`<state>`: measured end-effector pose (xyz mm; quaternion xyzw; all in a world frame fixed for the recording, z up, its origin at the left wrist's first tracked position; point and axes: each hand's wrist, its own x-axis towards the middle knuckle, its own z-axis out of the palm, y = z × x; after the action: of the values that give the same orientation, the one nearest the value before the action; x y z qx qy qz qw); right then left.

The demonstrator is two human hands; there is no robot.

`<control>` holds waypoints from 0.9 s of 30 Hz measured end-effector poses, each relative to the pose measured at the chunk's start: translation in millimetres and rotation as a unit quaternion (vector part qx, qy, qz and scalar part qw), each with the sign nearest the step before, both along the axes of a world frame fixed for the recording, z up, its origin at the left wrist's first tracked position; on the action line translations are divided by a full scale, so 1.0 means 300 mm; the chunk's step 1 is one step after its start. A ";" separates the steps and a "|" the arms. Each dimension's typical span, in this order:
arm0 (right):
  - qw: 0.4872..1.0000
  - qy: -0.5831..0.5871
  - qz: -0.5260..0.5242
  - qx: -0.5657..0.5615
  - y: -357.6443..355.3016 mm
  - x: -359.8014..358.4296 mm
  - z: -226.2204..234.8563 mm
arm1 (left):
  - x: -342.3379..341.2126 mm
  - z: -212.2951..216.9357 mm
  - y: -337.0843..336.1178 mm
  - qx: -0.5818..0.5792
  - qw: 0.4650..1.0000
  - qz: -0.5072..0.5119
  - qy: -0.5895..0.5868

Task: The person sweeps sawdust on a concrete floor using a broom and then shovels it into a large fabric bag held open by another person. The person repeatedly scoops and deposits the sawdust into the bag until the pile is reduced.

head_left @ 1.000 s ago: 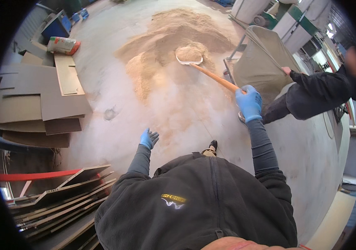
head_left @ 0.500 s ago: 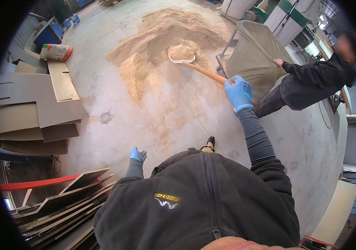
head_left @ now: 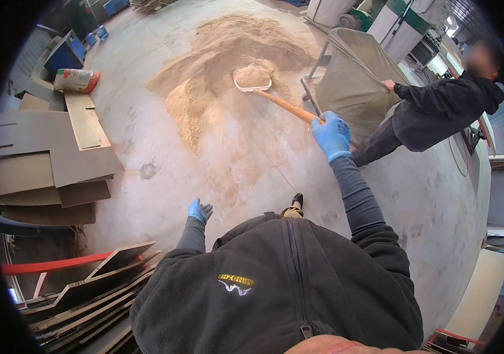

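Shovel (head_left: pixel 275 97): blade loaded with sand, held out over the sand pile (head_left: pixel 228 53) on the concrete floor (head_left: pixel 146 147)
Handling: likely front-heavy; loose load could spill if tipped
Grip: right hand (head_left: pixel 331 134), blue glove, fingers wrapped round the wooden shaft; a second hold nearer the blade would steady it
Left hand (head_left: pixel 199 210): free, fingers spread
Materials: smooth stiff shaft, pale scoop blade, dry granular sand
Nearby: grey bulk bag (head_left: pixel 352 76) held open by another person

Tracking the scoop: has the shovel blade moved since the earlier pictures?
Yes. The shovel blade, loaded with sawdust, has drawn back from the sawdust pile toward its near edge, right hand gripping the handle.
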<state>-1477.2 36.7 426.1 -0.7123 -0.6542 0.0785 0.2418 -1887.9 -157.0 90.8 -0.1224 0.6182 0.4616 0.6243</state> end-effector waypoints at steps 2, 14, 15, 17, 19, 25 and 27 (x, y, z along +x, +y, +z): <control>1.000 -0.002 -0.002 0.006 0.000 0.001 -0.003 | -0.001 -0.006 -0.009 -0.013 1.000 0.002 -0.001; 1.000 0.011 -0.017 0.016 0.029 -0.015 0.020 | -0.035 -0.040 -0.038 -0.022 1.000 0.009 0.000; 1.000 0.010 -0.016 0.021 0.031 -0.016 0.023 | -0.037 -0.042 -0.034 -0.021 1.000 0.011 -0.002; 1.000 0.011 -0.015 0.025 0.036 -0.016 0.027 | -0.038 -0.047 -0.024 -0.020 1.000 0.014 -0.007; 1.000 0.015 -0.016 0.023 0.041 -0.017 0.029 | -0.038 -0.052 -0.013 -0.019 1.000 0.012 -0.010; 0.999 0.017 -0.017 0.031 0.052 -0.026 0.033 | -0.039 -0.059 0.021 -0.018 1.000 -0.005 -0.012; 0.999 0.014 -0.015 0.034 0.054 -0.029 0.036 | -0.034 -0.057 0.030 -0.021 1.000 -0.008 -0.009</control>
<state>-1485.7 52.8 437.0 -0.7125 -0.6420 0.0624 0.2762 -1897.9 -148.0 73.8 -0.1346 0.6233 0.4429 0.6303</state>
